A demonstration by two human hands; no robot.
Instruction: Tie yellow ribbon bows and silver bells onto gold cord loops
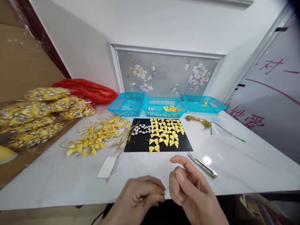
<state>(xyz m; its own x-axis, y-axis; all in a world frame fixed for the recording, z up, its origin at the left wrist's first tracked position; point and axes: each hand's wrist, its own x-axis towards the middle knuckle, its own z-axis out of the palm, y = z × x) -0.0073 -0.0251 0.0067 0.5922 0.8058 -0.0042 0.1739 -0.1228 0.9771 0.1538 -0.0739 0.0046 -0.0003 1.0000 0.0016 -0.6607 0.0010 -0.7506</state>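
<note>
My left hand (140, 195) is closed in a pinch near the table's front edge. A small shiny spot shows between its fingers, but what they hold I cannot make out. Just to its right is my right hand (191, 187), its thumb pressed on curled fingers and its index finger stretched out; anything in it is hidden. Beyond both hands lies a black mat (136, 147) with rows of yellow ribbon bows (164, 134) and a cluster of silvery beads (142, 128). Metal tweezers (203, 166) rest right of my right hand.
Yellow bow pieces with stems (98, 134) are heaped left of the mat, beside loose gold ties (122, 139) and a white card (107, 167). Blue baskets (165, 113) line the wall. A tied gold bundle (199, 121) lies right; bagged bows (44, 109) pile up left.
</note>
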